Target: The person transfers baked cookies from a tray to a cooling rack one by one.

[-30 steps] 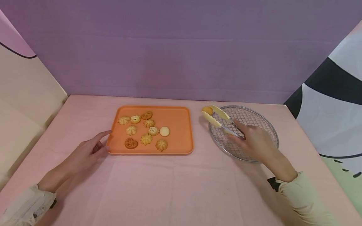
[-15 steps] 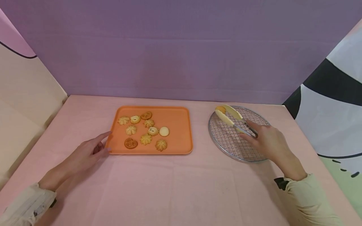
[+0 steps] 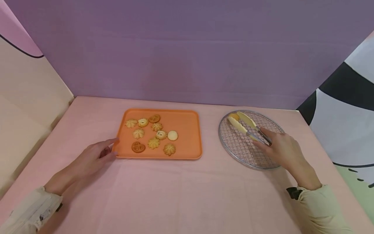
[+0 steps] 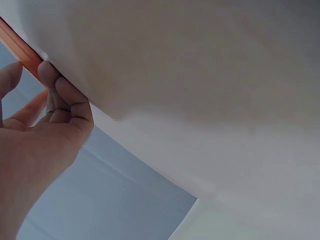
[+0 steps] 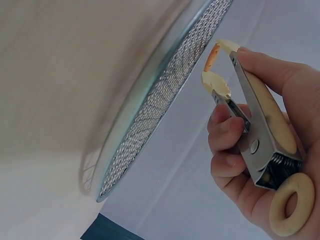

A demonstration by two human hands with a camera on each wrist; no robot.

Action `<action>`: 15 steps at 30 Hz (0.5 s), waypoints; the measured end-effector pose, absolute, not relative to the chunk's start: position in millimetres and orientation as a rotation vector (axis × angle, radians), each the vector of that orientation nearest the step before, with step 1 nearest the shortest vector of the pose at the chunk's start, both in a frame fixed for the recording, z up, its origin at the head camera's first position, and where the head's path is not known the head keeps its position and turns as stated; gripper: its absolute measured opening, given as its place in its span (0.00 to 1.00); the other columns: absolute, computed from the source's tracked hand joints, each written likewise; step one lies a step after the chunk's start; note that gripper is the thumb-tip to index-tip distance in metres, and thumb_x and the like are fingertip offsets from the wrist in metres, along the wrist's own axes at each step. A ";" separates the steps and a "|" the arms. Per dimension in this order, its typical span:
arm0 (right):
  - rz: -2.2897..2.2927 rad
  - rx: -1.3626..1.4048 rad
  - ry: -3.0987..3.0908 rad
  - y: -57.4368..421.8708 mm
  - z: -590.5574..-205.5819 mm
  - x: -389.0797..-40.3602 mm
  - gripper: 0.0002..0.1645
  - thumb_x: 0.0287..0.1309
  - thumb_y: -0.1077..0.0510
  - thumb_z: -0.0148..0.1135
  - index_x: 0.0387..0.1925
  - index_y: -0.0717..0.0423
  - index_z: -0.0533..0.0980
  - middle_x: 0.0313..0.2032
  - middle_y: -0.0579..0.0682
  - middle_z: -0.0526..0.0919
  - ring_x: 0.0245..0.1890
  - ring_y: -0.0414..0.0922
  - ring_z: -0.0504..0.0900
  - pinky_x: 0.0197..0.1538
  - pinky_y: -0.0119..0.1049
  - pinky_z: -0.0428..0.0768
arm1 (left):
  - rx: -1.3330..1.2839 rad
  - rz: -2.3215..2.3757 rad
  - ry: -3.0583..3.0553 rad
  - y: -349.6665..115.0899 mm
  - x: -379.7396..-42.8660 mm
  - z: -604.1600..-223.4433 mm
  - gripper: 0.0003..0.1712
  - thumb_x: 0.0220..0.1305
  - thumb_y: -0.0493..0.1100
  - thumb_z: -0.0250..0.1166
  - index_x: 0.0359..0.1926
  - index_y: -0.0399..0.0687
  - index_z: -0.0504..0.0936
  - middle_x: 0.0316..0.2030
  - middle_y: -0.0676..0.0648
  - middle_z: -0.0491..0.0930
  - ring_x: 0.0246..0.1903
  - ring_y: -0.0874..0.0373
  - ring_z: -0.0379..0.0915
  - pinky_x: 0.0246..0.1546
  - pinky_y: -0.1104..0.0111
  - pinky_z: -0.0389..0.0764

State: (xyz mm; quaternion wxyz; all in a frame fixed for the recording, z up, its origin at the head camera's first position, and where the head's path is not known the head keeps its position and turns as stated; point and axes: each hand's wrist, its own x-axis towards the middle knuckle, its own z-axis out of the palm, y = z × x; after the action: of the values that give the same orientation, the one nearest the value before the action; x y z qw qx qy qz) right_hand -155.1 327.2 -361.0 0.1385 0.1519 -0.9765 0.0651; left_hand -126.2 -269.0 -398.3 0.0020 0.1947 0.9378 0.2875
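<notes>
My right hand (image 3: 284, 149) grips a pair of tongs (image 5: 265, 115) with cream tips and metal arms. Between the tips is a small golden cookie (image 3: 234, 116), seen edge-on in the right wrist view (image 5: 212, 57). Tongs and cookie are over the far left part of a round wire mesh rack (image 3: 248, 152). On the left, the fingers of my left hand (image 3: 92, 159) touch the left edge of an orange tray (image 3: 185, 130), thumb by its near corner. Several cookies lie on the tray, among them a brown pretzel-shaped one (image 3: 138, 147) and a pale round one (image 3: 172, 135).
A pink cloth (image 3: 175, 195) covers the table, and tray and rack stand apart on it. Behind them rises a purple backdrop (image 3: 187, 65). Printed panels close in the left and right sides.
My right hand has carried the cookie in the tongs rightward, from the rack's left rim to over its mesh. The left hand stays at the tray's edge. The head view has shifted slightly.
</notes>
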 end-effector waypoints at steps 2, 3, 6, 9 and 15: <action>0.189 0.436 -2.829 328.6 -361.7 -154.3 0.36 0.57 0.44 0.71 0.60 0.63 0.76 0.10 0.43 0.63 0.16 0.44 0.63 0.18 0.38 0.59 | 0.612 0.895 2.952 -267.9 -126.8 -397.6 0.29 0.68 0.40 0.65 0.66 0.32 0.71 0.24 0.55 0.71 0.26 0.63 0.66 0.29 0.71 0.68; 0.189 0.434 -2.832 329.2 -361.8 -153.9 0.36 0.57 0.44 0.71 0.60 0.63 0.77 0.11 0.43 0.63 0.16 0.45 0.64 0.18 0.39 0.59 | 0.613 0.896 2.955 -267.3 -127.0 -397.3 0.29 0.67 0.40 0.65 0.66 0.32 0.70 0.24 0.55 0.71 0.26 0.63 0.65 0.29 0.71 0.67; 0.189 0.427 -2.846 330.8 -362.4 -153.4 0.36 0.57 0.44 0.70 0.59 0.63 0.77 0.11 0.44 0.65 0.18 0.46 0.67 0.18 0.40 0.61 | 0.610 0.901 2.954 -266.3 -127.3 -396.4 0.31 0.68 0.40 0.65 0.67 0.31 0.69 0.23 0.56 0.70 0.25 0.64 0.65 0.29 0.71 0.67; 0.184 0.427 -2.860 331.4 -362.2 -153.5 0.35 0.57 0.43 0.70 0.59 0.63 0.77 0.12 0.44 0.65 0.18 0.46 0.67 0.18 0.41 0.62 | 0.606 0.913 2.947 -266.3 -127.6 -395.8 0.31 0.68 0.40 0.65 0.67 0.30 0.69 0.23 0.56 0.70 0.25 0.64 0.65 0.28 0.71 0.67; 0.189 0.447 -2.869 331.1 -361.6 -155.3 0.34 0.56 0.45 0.72 0.58 0.62 0.78 0.12 0.43 0.64 0.16 0.45 0.65 0.18 0.39 0.60 | 0.588 0.941 2.929 -268.9 -126.7 -394.6 0.32 0.67 0.40 0.66 0.67 0.31 0.69 0.24 0.55 0.72 0.24 0.64 0.66 0.27 0.72 0.68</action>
State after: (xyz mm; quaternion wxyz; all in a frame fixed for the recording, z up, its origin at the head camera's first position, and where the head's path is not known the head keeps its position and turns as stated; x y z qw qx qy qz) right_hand -155.3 331.1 -361.6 0.1155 0.1526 -0.9794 0.0644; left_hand -126.7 -268.9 -394.6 0.0047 0.1877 0.9351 0.3006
